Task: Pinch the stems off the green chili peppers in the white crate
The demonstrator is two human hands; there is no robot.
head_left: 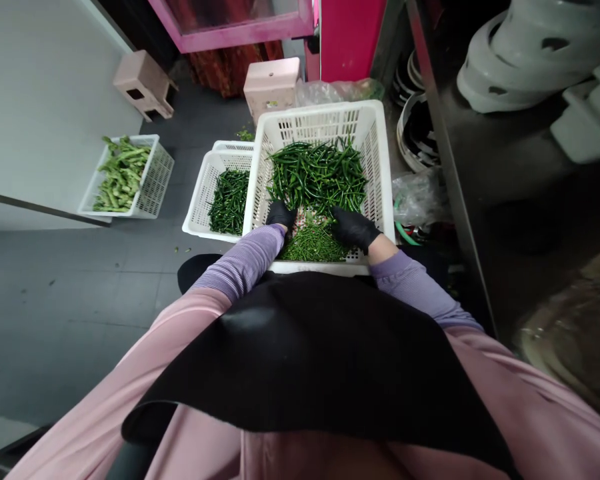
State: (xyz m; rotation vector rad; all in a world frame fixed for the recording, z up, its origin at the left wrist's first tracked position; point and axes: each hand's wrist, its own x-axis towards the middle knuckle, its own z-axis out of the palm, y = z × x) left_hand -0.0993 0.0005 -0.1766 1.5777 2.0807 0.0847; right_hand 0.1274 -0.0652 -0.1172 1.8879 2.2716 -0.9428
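A large white slatted basket (386,180) stands right in front of me. Its far part holds a heap of long dark-green chilies (317,175). Nearer me in the same basket lies a pile of thin, light-green chili stems (315,242). My left hand (281,215), black-gloved, is at the left of the basket where heap and pile meet, its fingers curled inward. Across from it, my right hand (355,229), also black-gloved, has its fingers drawn together at the edge of the chilies. What lies within either hand's fingers is too small to make out.
Left of the large basket is a smaller white basket (199,193) of short green chilies. Farther left, another basket (153,177) holds pale-green long vegetables. Two pinkish stools (271,83) (143,80) stand behind. A dark metal counter (473,220) runs along the right, with plastic bags (420,199) beside it.
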